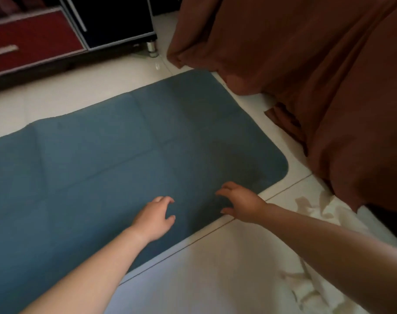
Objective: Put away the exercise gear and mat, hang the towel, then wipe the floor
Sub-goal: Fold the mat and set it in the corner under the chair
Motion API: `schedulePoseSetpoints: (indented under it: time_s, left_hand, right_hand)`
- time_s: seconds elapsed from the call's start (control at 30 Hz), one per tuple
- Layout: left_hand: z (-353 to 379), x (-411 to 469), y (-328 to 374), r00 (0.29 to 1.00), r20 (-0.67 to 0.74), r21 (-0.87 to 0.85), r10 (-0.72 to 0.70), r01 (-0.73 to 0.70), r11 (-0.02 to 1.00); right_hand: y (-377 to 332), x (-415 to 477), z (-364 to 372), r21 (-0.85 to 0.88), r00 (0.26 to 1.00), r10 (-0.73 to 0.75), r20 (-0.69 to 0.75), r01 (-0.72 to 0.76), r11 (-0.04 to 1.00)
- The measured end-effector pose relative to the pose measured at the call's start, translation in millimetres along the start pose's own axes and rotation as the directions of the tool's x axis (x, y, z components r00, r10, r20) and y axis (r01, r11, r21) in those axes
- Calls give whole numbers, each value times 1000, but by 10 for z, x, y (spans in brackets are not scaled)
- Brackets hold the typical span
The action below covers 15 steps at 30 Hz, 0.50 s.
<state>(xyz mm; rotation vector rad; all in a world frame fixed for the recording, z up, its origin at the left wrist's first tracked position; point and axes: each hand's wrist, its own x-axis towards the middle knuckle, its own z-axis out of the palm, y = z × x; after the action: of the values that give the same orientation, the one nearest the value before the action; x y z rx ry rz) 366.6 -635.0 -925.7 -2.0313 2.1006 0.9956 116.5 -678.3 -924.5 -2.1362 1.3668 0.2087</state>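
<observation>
The mat (pixel 116 159), blue-grey with fold creases, lies flat on the pale tiled floor (pixel 215 268), running from the left edge to a rounded corner near the right. At upper left, behind it, stands a low cabinet (pixel 34 41) with a red drawer front and a dark door, on a short metal leg (pixel 152 49). The left hand (pixel 154 219) hovers over the mat's near part, its grip loosely open with fingers curled, holding nothing. Just right of it, the right hand (pixel 240 203) reaches over the mat's near edge, grip likewise open and empty. At far right, a brown cloth (pixel 317 75) drapes down to the floor, close beside the mat's end.
</observation>
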Motion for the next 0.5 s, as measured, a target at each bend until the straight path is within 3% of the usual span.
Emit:
schedulePoseSetpoints:
  time_s: [0.23, 0.5]
  left_hand:
    - [-33, -486, -825, 979, 16, 40, -204, 203, 978]
    - [41, -940, -1246, 963, 67, 129, -263, 253, 959]
  right_hand:
    - [-747, 598, 299, -94, 965, -214, 151, 230, 969]
    - [-1249, 678, 614, -216, 874, -378, 305, 450, 867]
